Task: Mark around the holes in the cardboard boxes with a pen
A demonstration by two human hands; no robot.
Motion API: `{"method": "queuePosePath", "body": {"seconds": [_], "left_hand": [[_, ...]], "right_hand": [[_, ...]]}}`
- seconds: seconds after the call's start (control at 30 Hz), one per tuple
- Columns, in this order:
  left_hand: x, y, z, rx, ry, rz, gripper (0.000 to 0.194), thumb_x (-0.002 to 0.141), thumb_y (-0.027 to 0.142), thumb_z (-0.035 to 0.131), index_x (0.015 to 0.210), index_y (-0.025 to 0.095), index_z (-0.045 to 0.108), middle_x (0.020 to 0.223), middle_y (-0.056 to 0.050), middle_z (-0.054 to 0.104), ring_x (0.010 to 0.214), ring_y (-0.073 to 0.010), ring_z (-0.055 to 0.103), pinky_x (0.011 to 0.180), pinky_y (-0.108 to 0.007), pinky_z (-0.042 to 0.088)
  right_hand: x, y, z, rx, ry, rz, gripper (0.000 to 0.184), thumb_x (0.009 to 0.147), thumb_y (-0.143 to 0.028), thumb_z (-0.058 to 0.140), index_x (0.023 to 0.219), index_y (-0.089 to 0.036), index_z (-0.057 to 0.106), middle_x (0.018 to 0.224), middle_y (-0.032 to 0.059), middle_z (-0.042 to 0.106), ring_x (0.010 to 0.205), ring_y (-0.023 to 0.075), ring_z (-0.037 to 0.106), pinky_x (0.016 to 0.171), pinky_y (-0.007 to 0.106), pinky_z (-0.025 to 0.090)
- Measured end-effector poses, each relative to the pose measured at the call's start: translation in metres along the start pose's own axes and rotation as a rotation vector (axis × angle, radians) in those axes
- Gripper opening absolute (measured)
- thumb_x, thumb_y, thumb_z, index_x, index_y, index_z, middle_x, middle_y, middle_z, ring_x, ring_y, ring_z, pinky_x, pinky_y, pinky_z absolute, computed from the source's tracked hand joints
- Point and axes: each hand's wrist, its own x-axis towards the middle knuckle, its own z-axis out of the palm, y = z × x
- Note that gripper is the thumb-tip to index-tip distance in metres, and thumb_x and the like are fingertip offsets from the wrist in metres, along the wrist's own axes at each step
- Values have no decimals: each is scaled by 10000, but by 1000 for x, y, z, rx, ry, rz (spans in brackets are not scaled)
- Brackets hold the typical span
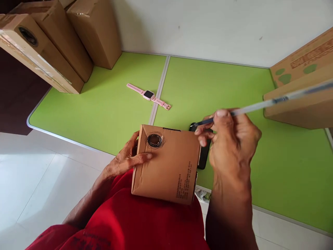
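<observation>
My left hand (130, 158) grips a small cardboard box (169, 163) by its left side, thumb on the top face, fingers going behind. The box is tilted and rests against the red shirt. Near its upper left corner is a hole ringed with black scribbled lines; small print runs along the right side. Between the thumb and fingers of my right hand (229, 139) is a pen (256, 107) with a clear barrel. Its dark tip points left, just above the box's upper right corner, and its far end is blurred. I cannot tell whether the tip touches anything.
A pink smartwatch (148, 94) lies on the green table (104, 111). Behind the box's right edge is a black phone-like object (205, 156), partly hidden. Several cardboard boxes (96, 31) stand at the back left, and more cartons (299, 104) are at the right. A white wall rises behind.
</observation>
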Motion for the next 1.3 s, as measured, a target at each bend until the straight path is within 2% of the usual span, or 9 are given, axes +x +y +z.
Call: {"method": "queuePosePath", "body": {"seconds": [0.1,0.23,0.37,0.47,0.6,0.77,0.93,1.13,1.3], "left_hand": [[3,-5,-6,-17,-31,40,884,897,533,948,1647,257,571,1600,-134,733,1491,-444,674,1152,-518,630],[4,-10,-10,4,-6,52,864,906,532,942,1647,270,583,1626,-137,716,1524,-452,650,1183,-531,610],[3,-10,-8,-27,1,37,916,912,520,939,1698,285,531,1648,-128,704,1555,-437,631,1231,-533,584],[5,-8,-7,-27,-34,62,868,918,513,941,1663,272,568,1614,-123,730,1507,-419,674,1185,-502,615],[5,-7,-7,-51,-35,60,864,943,514,929,1686,286,550,1632,-121,721,1494,-419,688,1176,-515,626],[4,-8,-11,-41,-17,61,823,927,534,931,1636,283,598,1574,-131,749,1470,-440,695,1135,-520,639],[8,-14,-17,-1,-23,88,743,934,534,904,1583,292,634,1538,-116,762,1433,-438,705,1125,-540,631],[2,-15,-23,27,29,111,647,918,548,909,1456,266,686,1576,-118,744,1447,-441,690,1141,-545,613],[1,-15,-29,49,41,126,555,961,514,879,1425,264,705,1558,-99,759,1480,-434,673,1122,-516,614]], "right_hand": [[55,15,-4,-480,-131,196,339,1113,-456,668,841,-266,602,691,-26,606,545,153,579,495,264,472],[107,41,14,-841,-243,334,407,1019,-247,776,669,-249,567,659,53,643,715,262,695,714,368,554],[122,54,42,-1065,-298,376,290,1035,-242,771,764,-199,676,949,211,785,1059,419,783,885,464,584],[123,50,52,-1163,-325,390,234,1091,-311,740,910,-164,749,1112,252,806,1168,435,778,926,469,598],[107,31,34,-1259,-325,373,400,1171,-503,653,1021,-153,777,1159,250,813,1133,423,779,870,452,584],[36,9,-15,-1378,-259,420,697,1164,-686,600,1328,-16,704,1245,344,790,1192,499,781,828,474,567],[-32,7,-19,-1434,-316,602,678,1114,-541,741,1431,41,597,1397,344,726,1350,495,740,912,484,611],[-31,19,-17,-1324,-177,603,839,967,-634,861,1420,20,593,1403,368,717,1343,503,740,936,494,611],[-26,39,-43,-919,-149,566,510,889,-596,822,1160,-172,741,1168,231,840,1146,470,793,935,538,612]]}}
